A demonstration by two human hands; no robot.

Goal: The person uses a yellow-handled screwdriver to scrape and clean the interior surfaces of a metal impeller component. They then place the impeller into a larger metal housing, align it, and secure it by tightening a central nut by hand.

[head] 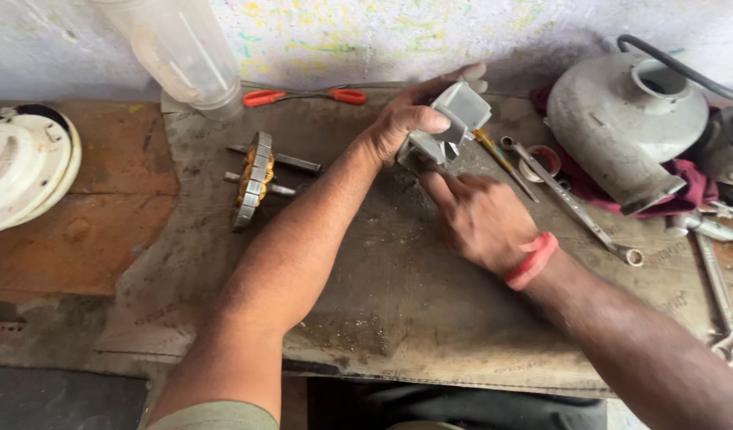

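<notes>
Left hand (398, 127) grips the grey metal housing (450, 123) tilted above the bench (398, 302), right hand (482, 219) grasps its lower edge from below; loose grip could drop it onto the wrench (570, 203).

Soft, even daylight, moderately bright; no harsh glare. Faint shadows under forearms at frame centre. Slight motion blur on right hand (482, 219) and lower-right forearm. Wide-angle stretching at edges; lower-left corner dim. Wall at top pale, near washed out.
</notes>
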